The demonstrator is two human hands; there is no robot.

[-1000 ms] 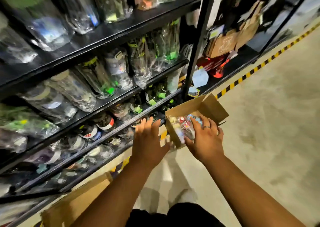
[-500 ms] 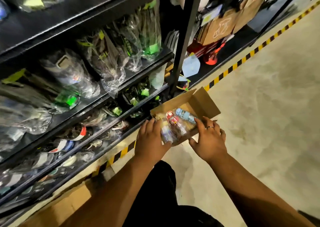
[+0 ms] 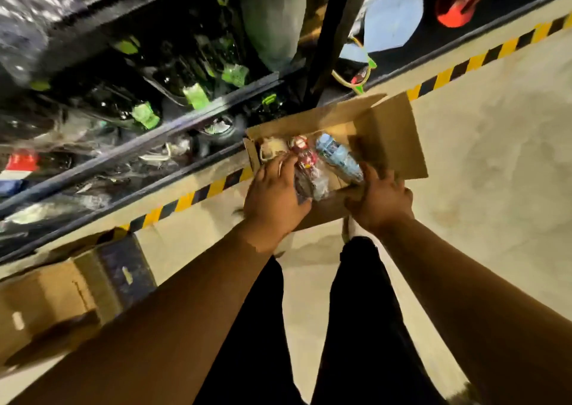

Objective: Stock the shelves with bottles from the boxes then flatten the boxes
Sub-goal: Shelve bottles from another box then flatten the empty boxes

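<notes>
Open cardboard box (image 3: 390, 144) held up in front of the person, above the concrete floor (image 3: 495, 203), just beside the lowest tiers of the shelf rack (image 3: 173, 138). Flaps up and splayed.

Three film-wrapped bottles lie side by side inside, caps pointing away from the person: cream-capped bottle (image 3: 271, 150) on the left, red bottle (image 3: 305, 160) in the middle, blue bottle (image 3: 339, 157) on the right.

Left hand (image 3: 272, 200) reaches in over the near left corner. Fingers lie bent over the cream-capped bottle, thumb against the red bottle's wrapping. Motion blur; cannot tell whether it grips a bottle or only rests there.

Right hand (image 3: 382, 200) clamped on the box's near wall at the right side, fingers inside by the blue bottle, thumb outside.

Rack tiers carry dark green-labelled bottles (image 3: 196, 95) lying on their sides in clear wrap. Black upright post (image 3: 332, 33) stands behind the box. Yellow-and-black hazard tape (image 3: 464, 64) runs along the floor at the rack's foot.

Second cardboard box (image 3: 55, 299) sits on the floor at lower left, against the rack. The person's dark trousers (image 3: 359, 311) show below.
</notes>
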